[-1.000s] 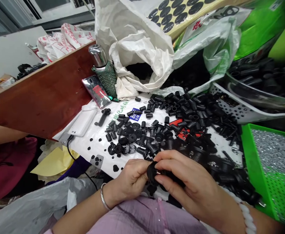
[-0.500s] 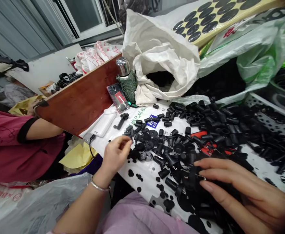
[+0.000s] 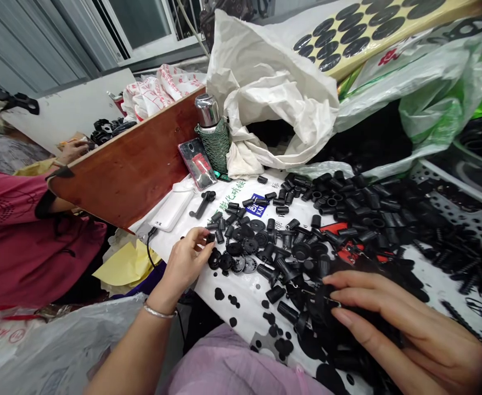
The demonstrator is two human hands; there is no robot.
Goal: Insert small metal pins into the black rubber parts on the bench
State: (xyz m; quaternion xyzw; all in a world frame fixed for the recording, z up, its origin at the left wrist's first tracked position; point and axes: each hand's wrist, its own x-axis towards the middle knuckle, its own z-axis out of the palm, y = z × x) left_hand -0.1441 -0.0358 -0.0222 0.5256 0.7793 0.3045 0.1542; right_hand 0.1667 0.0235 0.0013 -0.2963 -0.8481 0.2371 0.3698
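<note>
My left hand (image 3: pixel 185 258) reaches over a white printed plastic sheet (image 3: pixel 241 307), its fingertips pinching a small black plastic piece (image 3: pixel 211 237). Round black ribbed discs (image 3: pixel 237 264) lie just right of that hand. My right hand (image 3: pixel 393 318) rests low in a heap of black plastic parts (image 3: pixel 302 274), its fingers closed around a dark part (image 3: pixel 321 300). The heap partly hides that part. Short black cylinders (image 3: pixel 348 197) spread across the sheet beyond the hands, and black coil springs (image 3: pixel 459 285) lie at the right.
A person in a red top (image 3: pixel 18 236) sits left, behind a reddish wooden board (image 3: pixel 121 167). A steel flask (image 3: pixel 207 109), phone (image 3: pixel 197 163), white power bank (image 3: pixel 171 211), white sack (image 3: pixel 265 93) and perforated grey tray (image 3: pixel 459 208) border the sheet.
My hands have separated: the left has left the part held with the right and moved over the loose pieces. The view has swung, and the co-worker's arm now shows more.
</note>
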